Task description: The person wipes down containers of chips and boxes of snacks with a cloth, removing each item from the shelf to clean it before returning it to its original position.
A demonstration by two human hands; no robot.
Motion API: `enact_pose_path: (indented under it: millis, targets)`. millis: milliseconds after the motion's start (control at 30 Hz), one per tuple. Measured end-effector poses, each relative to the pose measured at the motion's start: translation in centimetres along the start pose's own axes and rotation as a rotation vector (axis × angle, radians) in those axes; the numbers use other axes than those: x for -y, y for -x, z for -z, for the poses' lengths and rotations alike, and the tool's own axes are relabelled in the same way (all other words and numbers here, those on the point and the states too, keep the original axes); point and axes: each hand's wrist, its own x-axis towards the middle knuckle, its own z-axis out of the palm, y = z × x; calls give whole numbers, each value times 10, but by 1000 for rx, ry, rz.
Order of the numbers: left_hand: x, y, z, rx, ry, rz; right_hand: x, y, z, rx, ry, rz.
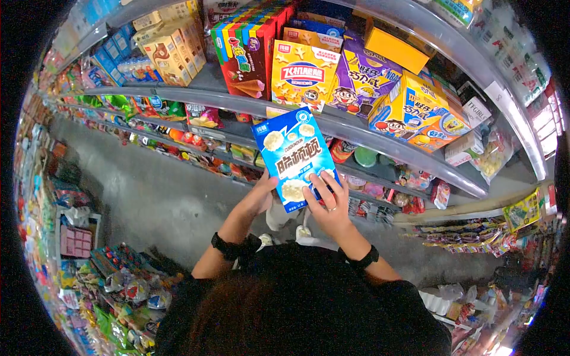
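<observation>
**You hold a blue box in front of the snack shelf**

Both your hands grip the blue box at its bottom end. Your left hand wraps the lower left edge, fingers curled behind it. Your right hand presses on the lower right corner, fingers spread flat across the front, with a ring on one finger. The box is flat and made of smooth card, with white round snacks printed on it. It stands nearly upright, tilted a little to the left.

Just past the top of the box runs a grey shelf with a smooth rounded edge. On it, right above your grip, sits a yellow box with red words. To the left of that is a tall dark box with rainbow stripes. To the right is a purple box, then an orange and yellow box tipped on its side.

Below and behind the blue box, a lower shelf holds small shiny bags and cups, too small to tell apart.

Far left of your grip, racks are packed with crinkly bright packets. The grey floor lies between them and the shelves.

You wear a black band on each wrist.
</observation>
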Motion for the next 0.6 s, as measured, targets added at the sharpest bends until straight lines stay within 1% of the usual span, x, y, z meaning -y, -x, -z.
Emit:
enact_pose_path:
  millis: [33,67,100,133,200,233,267,300,333,367,400,467,533,600]
  targets:
    - [0,-2,0,-85,29,84,1,0,2,13,12,2]
    - [0,-5,-1,-87,32,87,1,0,2,25,24,4]
    - [1,-6,-2,-115,64,85,-4,3,4,77,48,68]
    - [2,-7,-4,-144,96,81,-6,10,2,79,46,67]
    - [0,-6,-14,-172,69,56,-7,17,-3,5,-111,-190]
    - [-4,-5,-18,-163,124,104,-9,16,-4,-23,-204,-351]
    - [-8,-4,-22,-154,179,152,-12,12,-7,-23,-204,-351]
    - [-7,-5,-24,-108,199,113,-14,6,-10,-58,-380,-454]
    - [-8,-6,-27,-107,198,113,-16,3,-12,-93,-556,-555]
    - [-10,-7,-30,-112,207,125,-19,11,-14,86,-605,-608]
    - [-11,-7,-32,-115,216,138,-19,15,-18,84,-604,-608]
    - [-11,-9,-35,-96,265,164,-20,18,-26,193,-1155,-794]
    - [-12,-9,-40,-198,207,189,-25,18,-27,176,-1153,-776]
    - [-10,-10,-38,-191,226,216,-26,15,-25,176,-1170,-862]
